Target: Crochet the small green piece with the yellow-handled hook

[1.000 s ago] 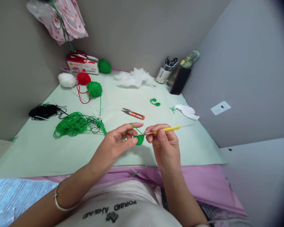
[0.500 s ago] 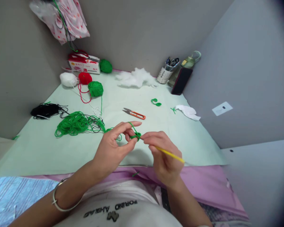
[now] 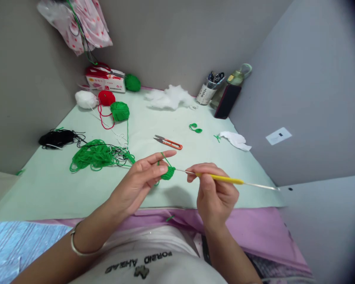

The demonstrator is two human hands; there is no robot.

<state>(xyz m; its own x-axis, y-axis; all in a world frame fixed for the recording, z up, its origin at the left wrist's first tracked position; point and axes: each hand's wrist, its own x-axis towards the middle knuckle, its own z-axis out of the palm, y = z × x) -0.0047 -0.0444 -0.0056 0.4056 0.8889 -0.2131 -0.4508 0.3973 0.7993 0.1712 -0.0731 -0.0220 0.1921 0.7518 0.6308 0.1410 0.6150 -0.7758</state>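
Observation:
My left hand pinches a small green crochet piece between thumb and fingers, over the front of the table. Its index finger stretches out with green yarn looped over it and running down to the piece. In my right hand is a crochet hook with a yellow handle and metal ends, gripped like a pen. The hook's left tip meets the right edge of the piece; whether it sits inside a stitch is too small to tell. A loose heap of green yarn lies left of my left hand.
Orange-handled thread snips lie just beyond my hands. Green, red and white yarn balls sit at back left, near black yarn. White stuffing, a pen cup and a phone stand toward the back.
My right hand has moved right and turned, so the hook now lies nearly level, with its far metal end showing. My left hand has tilted the green piece, showing more of it.

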